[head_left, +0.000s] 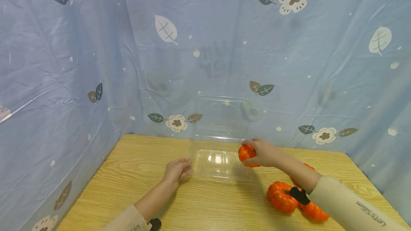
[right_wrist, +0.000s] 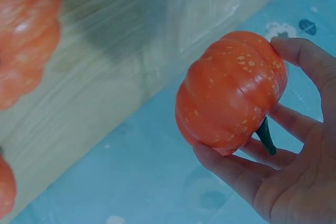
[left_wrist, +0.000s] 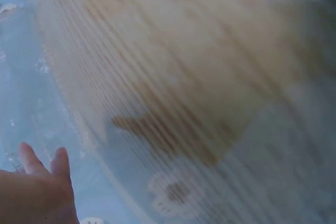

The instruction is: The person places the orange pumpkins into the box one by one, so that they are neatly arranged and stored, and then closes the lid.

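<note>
A clear plastic box with its lid raised stands at the back middle of the wooden table. My right hand grips a small orange pumpkin over the box's right side. In the right wrist view, the thumb and fingers of that hand clasp the pumpkin, its green stem toward the palm. My left hand is at the box's left edge, fingertips right beside the wall. Seen from the left wrist, two fingers of this hand are straight and spread apart.
Several more orange pumpkins lie at the table's front right, one pumpkin in plain sight and others partly under my right forearm. A blue patterned curtain hangs behind and beside the wooden table.
</note>
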Demonstrator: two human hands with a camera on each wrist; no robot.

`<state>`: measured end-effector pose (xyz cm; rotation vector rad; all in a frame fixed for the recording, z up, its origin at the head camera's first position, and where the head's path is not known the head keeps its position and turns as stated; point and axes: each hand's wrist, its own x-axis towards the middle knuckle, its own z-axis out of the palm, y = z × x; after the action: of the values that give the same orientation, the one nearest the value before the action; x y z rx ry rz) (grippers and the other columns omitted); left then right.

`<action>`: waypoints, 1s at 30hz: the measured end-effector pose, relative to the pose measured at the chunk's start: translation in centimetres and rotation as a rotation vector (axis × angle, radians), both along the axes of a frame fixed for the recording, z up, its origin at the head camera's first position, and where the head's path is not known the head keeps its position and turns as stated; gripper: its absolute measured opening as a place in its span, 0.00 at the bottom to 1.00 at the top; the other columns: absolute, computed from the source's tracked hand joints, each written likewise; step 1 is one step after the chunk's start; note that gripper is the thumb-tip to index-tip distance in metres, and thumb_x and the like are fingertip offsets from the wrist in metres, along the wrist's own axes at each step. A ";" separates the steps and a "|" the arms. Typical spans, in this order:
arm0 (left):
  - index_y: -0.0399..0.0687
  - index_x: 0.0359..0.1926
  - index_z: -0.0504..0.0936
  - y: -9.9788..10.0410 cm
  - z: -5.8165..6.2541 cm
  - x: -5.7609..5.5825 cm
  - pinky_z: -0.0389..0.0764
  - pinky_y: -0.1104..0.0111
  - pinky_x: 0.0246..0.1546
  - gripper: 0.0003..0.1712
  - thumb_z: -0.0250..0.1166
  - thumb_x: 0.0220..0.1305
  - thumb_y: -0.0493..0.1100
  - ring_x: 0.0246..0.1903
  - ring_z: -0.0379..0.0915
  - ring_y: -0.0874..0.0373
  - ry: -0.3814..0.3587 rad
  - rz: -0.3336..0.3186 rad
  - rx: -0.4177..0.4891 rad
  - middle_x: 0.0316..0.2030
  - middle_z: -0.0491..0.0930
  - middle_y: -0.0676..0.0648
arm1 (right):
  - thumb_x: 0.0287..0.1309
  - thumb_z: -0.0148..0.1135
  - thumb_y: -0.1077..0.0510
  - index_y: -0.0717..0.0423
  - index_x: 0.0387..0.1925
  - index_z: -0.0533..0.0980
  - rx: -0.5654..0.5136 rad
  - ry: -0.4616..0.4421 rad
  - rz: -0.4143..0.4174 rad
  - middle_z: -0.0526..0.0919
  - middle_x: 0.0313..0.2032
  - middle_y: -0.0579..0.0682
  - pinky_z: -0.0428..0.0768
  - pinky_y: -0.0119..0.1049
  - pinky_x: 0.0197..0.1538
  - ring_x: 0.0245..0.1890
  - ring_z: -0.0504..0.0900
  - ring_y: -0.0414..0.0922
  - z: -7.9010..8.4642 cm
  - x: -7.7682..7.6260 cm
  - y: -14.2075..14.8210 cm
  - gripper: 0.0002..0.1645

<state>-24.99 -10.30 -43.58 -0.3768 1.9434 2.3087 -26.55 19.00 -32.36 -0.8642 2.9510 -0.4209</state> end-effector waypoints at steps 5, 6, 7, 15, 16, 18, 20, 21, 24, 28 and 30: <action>0.26 0.50 0.73 0.0 -0.2 -0.1 0.84 0.73 0.40 0.19 0.60 0.60 0.35 0.36 0.77 0.56 0.003 -0.003 0.004 0.42 0.77 0.38 | 0.44 0.70 0.51 0.61 0.53 0.71 -0.001 -0.006 0.017 0.75 0.48 0.64 0.83 0.44 0.37 0.42 0.77 0.56 0.2 -0.3 -1.2 0.34; 0.26 0.50 0.73 0.0 -0.3 -0.1 0.84 0.73 0.40 0.19 0.60 0.60 0.35 0.36 0.77 0.56 0.005 -0.004 0.005 0.42 0.77 0.38 | 0.44 0.70 0.51 0.60 0.54 0.71 -0.001 -0.007 0.015 0.75 0.48 0.64 0.83 0.44 0.38 0.42 0.77 0.56 0.1 -0.4 -1.4 0.34; 0.26 0.50 0.73 0.0 -0.3 -0.1 0.84 0.73 0.40 0.19 0.60 0.60 0.35 0.36 0.77 0.57 0.003 -0.004 0.005 0.42 0.77 0.38 | 0.44 0.70 0.51 0.60 0.54 0.71 -0.003 -0.009 0.015 0.75 0.48 0.64 0.83 0.45 0.38 0.42 0.77 0.56 0.1 -0.5 -1.5 0.34; 0.26 0.50 0.72 0.0 -0.4 -0.1 0.83 0.72 0.41 0.19 0.60 0.60 0.35 0.35 0.77 0.58 0.005 -0.010 0.003 0.41 0.77 0.39 | 0.43 0.70 0.50 0.59 0.53 0.72 -0.002 -0.006 0.016 0.76 0.49 0.63 0.83 0.46 0.40 0.44 0.76 0.57 -1.0 -1.6 -3.1 0.34; 0.26 0.50 0.72 0.0 -0.3 -0.1 0.83 0.72 0.41 0.19 0.60 0.60 0.35 0.35 0.77 0.57 0.005 -0.010 0.005 0.41 0.77 0.40 | 0.43 0.70 0.50 0.58 0.54 0.72 -0.001 -0.005 0.016 0.76 0.49 0.62 0.83 0.47 0.40 0.44 0.76 0.57 -1.2 -1.8 -3.3 0.34; 0.26 0.50 0.72 0.0 -0.2 -0.1 0.83 0.72 0.42 0.19 0.59 0.60 0.35 0.35 0.77 0.58 0.007 -0.011 0.009 0.41 0.77 0.40 | 0.43 0.71 0.50 0.58 0.54 0.73 0.009 0.001 0.022 0.76 0.49 0.62 0.83 0.47 0.40 0.45 0.76 0.57 -1.5 -2.0 -3.7 0.35; 0.26 0.50 0.72 0.0 -0.1 0.0 0.83 0.72 0.42 0.19 0.59 0.61 0.35 0.34 0.76 0.58 0.007 -0.014 0.011 0.39 0.78 0.41 | 0.43 0.71 0.50 0.58 0.54 0.73 0.008 -0.005 0.021 0.76 0.49 0.62 0.83 0.47 0.40 0.45 0.76 0.57 -1.8 -2.1 -4.2 0.35; 0.26 0.50 0.72 0.0 -0.1 0.0 0.83 0.72 0.42 0.19 0.59 0.61 0.35 0.34 0.76 0.59 0.009 -0.016 0.010 0.39 0.78 0.41 | 0.43 0.71 0.50 0.57 0.54 0.73 0.009 -0.007 0.021 0.76 0.49 0.62 0.83 0.46 0.40 0.45 0.76 0.57 -1.9 -2.2 -4.5 0.35; 0.26 0.51 0.72 0.1 -0.1 0.1 0.83 0.72 0.41 0.20 0.59 0.61 0.36 0.34 0.76 0.59 0.012 -0.018 0.008 0.38 0.78 0.42 | 0.43 0.71 0.50 0.56 0.54 0.73 0.004 -0.022 0.013 0.75 0.50 0.61 0.83 0.45 0.40 0.46 0.76 0.56 -2.3 -2.3 -5.2 0.35; 0.25 0.51 0.71 0.0 -0.2 0.2 0.83 0.72 0.42 0.20 0.59 0.61 0.36 0.36 0.76 0.58 0.022 -0.023 0.001 0.41 0.77 0.40 | 0.42 0.72 0.51 0.56 0.53 0.73 0.004 -0.007 0.027 0.77 0.48 0.60 0.83 0.44 0.39 0.43 0.76 0.54 -2.8 -2.7 -6.2 0.34; 0.25 0.52 0.71 0.0 -0.2 0.2 0.83 0.72 0.42 0.20 0.59 0.62 0.36 0.37 0.76 0.57 0.024 -0.024 -0.005 0.42 0.77 0.39 | 0.41 0.72 0.51 0.56 0.53 0.74 0.003 0.005 0.031 0.77 0.46 0.59 0.83 0.43 0.38 0.41 0.77 0.53 -3.1 -3.0 -6.7 0.34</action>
<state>-24.83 -10.32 -43.77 -0.3257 1.9537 2.3054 -29.52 12.26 -35.45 -0.9101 2.9378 -0.4127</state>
